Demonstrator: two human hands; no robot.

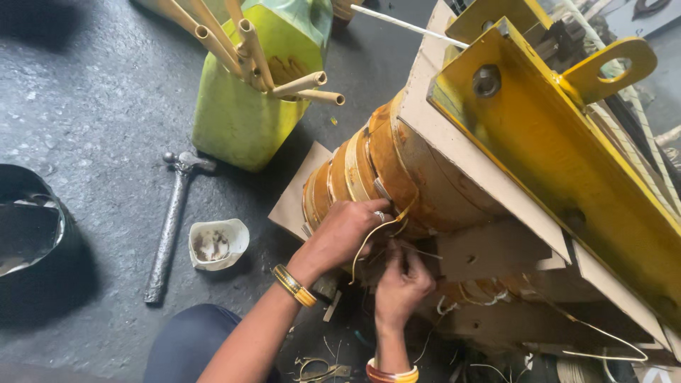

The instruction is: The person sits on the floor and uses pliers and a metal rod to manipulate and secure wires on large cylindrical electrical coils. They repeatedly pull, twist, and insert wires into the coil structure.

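Note:
A large coil (397,170) wrapped in orange-brown insulation lies on its side under a yellow steel frame (560,149). My left hand (340,234), with a ring and a gold bangle, rests on the coil's lower side, and a thin yellowish strip (369,237) curves past its fingers. Just below it, my right hand (401,284), with red and white bangles, pinches thin pale strands at the coil's underside. What lies under the fingers is hidden.
A hammer (170,227) and a small white cup (216,245) lie on the dark floor to the left. A cut green-yellow jug (241,113) holds several paper tubes. A dark metal bucket (28,227) is at far left, cardboard (294,202) under the coil, and loose wires (603,333) at lower right.

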